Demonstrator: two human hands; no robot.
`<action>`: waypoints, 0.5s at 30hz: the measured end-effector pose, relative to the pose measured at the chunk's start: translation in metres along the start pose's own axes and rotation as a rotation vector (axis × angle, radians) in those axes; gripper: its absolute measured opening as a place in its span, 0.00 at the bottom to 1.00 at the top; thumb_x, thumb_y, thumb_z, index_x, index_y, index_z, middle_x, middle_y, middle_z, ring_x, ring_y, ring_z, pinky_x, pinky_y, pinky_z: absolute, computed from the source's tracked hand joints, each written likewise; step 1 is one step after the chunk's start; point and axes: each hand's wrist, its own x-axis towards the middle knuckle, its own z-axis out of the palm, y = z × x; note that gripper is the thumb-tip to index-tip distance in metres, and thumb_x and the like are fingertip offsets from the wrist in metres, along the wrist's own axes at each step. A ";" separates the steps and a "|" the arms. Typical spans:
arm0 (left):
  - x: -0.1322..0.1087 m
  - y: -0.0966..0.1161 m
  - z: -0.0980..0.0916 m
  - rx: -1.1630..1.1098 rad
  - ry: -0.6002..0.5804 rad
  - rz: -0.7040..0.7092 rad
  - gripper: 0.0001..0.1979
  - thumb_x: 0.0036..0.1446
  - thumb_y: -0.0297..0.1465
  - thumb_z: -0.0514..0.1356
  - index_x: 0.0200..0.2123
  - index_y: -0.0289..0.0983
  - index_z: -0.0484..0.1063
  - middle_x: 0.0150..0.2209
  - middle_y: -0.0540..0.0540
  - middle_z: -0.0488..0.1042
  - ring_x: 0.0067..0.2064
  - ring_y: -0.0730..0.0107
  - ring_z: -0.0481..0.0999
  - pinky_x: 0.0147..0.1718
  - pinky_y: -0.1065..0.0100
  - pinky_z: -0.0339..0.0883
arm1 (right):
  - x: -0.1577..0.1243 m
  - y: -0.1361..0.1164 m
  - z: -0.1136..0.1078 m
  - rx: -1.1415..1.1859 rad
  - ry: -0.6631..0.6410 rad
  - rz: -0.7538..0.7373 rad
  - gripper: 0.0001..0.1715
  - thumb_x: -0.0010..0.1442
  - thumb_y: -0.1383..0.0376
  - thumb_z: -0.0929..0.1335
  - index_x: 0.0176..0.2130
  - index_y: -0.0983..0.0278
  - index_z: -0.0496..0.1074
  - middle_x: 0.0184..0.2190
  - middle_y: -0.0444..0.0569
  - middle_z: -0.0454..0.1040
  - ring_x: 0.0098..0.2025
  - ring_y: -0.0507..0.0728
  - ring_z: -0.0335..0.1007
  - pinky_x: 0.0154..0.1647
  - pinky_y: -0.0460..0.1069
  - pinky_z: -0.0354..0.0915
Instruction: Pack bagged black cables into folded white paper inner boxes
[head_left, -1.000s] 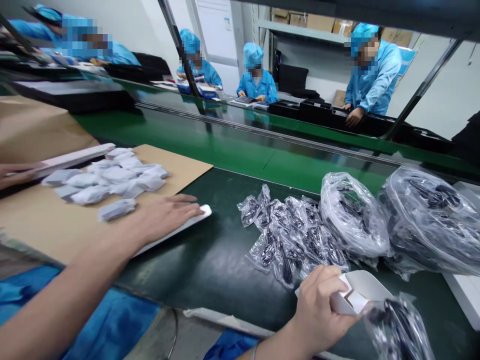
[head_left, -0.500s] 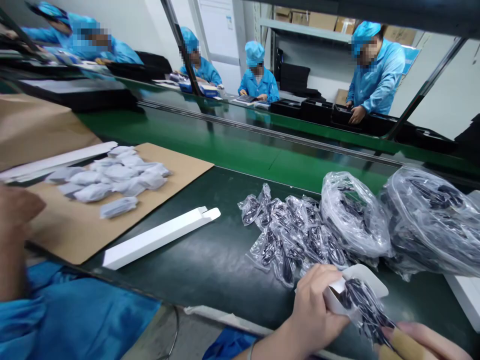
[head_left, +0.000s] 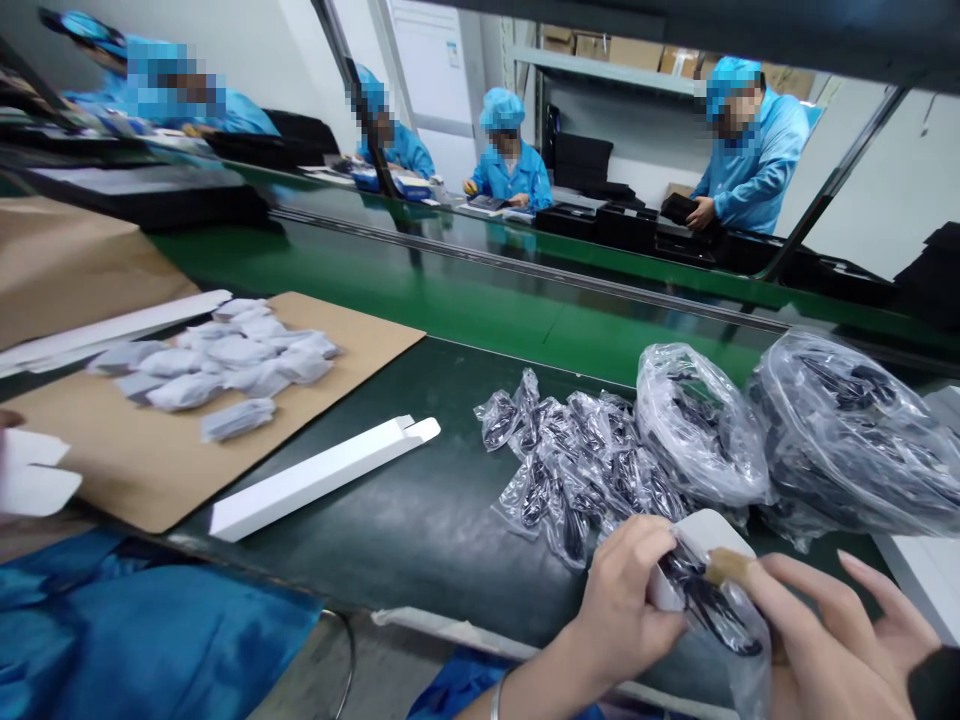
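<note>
At the lower right, my left hand (head_left: 626,595) is wrapped round the open end of a white box (head_left: 716,530). My right hand (head_left: 817,620) pinches a clear plastic bag with a black cable (head_left: 712,605), part of it at the box's opening. A tan covering shows on one of my right fingertips. Behind my hands lies a pile of bagged black cables (head_left: 585,450), beside a larger open plastic bag (head_left: 701,430) of cables. A long white box (head_left: 322,475) rests on the dark table to the left.
Several white-wrapped packets (head_left: 232,355) lie on a brown cardboard sheet (head_left: 360,335). A neighbour at the left edge holds a white box (head_left: 37,475). A big cable bag (head_left: 847,430) stands at the right. Behind the green belt (head_left: 480,310), several people in blue work.
My right hand has moved up and left toward the box, bringing the bagged cable closer to its opening. A neighbour's white box has come into view at the left edge.
</note>
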 end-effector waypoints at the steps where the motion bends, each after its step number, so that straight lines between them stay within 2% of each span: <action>1: 0.001 0.001 0.000 0.020 -0.001 0.017 0.17 0.61 0.36 0.57 0.52 0.41 0.59 0.38 0.43 0.73 0.35 0.64 0.75 0.32 0.64 0.73 | 0.002 0.001 0.001 -0.025 -0.005 -0.031 0.17 0.65 0.65 0.60 0.48 0.56 0.73 0.33 0.43 0.78 0.37 0.51 0.74 0.47 0.49 0.64; 3: 0.001 0.003 0.001 0.055 -0.006 0.038 0.15 0.63 0.35 0.55 0.52 0.41 0.60 0.37 0.44 0.73 0.32 0.66 0.74 0.29 0.66 0.71 | 0.004 -0.005 0.004 -0.054 0.045 -0.063 0.17 0.62 0.69 0.62 0.48 0.56 0.72 0.33 0.43 0.77 0.37 0.51 0.73 0.46 0.49 0.64; 7: -0.001 0.008 0.001 0.126 0.024 -0.021 0.14 0.63 0.35 0.55 0.51 0.41 0.60 0.36 0.43 0.73 0.32 0.67 0.73 0.28 0.67 0.71 | 0.001 -0.037 0.016 -0.073 0.288 0.082 0.16 0.58 0.72 0.66 0.45 0.58 0.74 0.36 0.46 0.76 0.42 0.56 0.72 0.46 0.52 0.64; 10: -0.004 0.010 0.001 0.166 0.046 -0.034 0.14 0.61 0.32 0.57 0.50 0.41 0.61 0.36 0.43 0.73 0.31 0.67 0.73 0.28 0.67 0.71 | -0.008 -0.049 0.023 -0.071 0.452 0.128 0.14 0.56 0.71 0.68 0.43 0.59 0.76 0.37 0.49 0.74 0.43 0.60 0.71 0.47 0.55 0.64; 13: -0.005 0.011 0.001 0.181 0.066 -0.032 0.13 0.59 0.30 0.57 0.48 0.40 0.62 0.35 0.44 0.73 0.31 0.67 0.73 0.27 0.68 0.70 | -0.020 -0.044 0.027 -0.069 0.438 0.097 0.13 0.58 0.68 0.66 0.42 0.60 0.77 0.36 0.50 0.75 0.40 0.60 0.72 0.51 0.58 0.63; 15: -0.004 0.012 -0.001 0.186 0.078 -0.043 0.13 0.58 0.30 0.58 0.47 0.40 0.63 0.35 0.44 0.73 0.31 0.67 0.73 0.27 0.68 0.71 | -0.025 -0.040 0.029 -0.055 0.482 0.081 0.14 0.61 0.64 0.63 0.42 0.58 0.77 0.32 0.48 0.76 0.37 0.59 0.72 0.51 0.58 0.62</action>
